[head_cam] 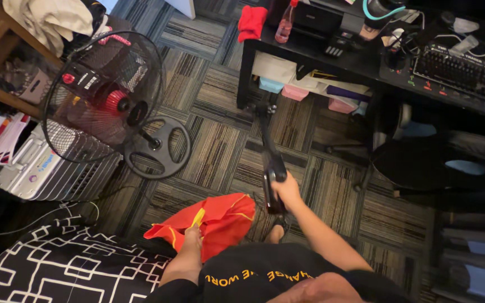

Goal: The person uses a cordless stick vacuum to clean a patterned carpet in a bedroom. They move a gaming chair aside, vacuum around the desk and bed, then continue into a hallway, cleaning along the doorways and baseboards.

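In the head view, the right hand [285, 189] is closed around the handle of a black stick vacuum [270, 163], whose slim wand runs away from the person to a floor head just at the foot of the black desk [310, 62]. The left hand [193, 234] is pinched shut on the edge of a red cloth bag [220, 221] with yellow trim, which lies crumpled on the striped carpet [214, 146], just left of the vacuum handle and near the person's feet.

The vacuum looks rigid and top-heavy, with most of its weight likely in the body by the grip, so the handle is the natural place to hold it. The bag looks light and limp; it would likely sag and fold wherever it is lifted, and a hem or strap gives the surest hold.

Whether the bag holds anything cannot be told. Under the desk, a shelf carries pastel boxes [296, 90] in blue and pink; their contents are hidden. Left of the bag stands a black pedestal fan [105, 95] with a red hub, and beside it a white ribbed appliance [46, 174].
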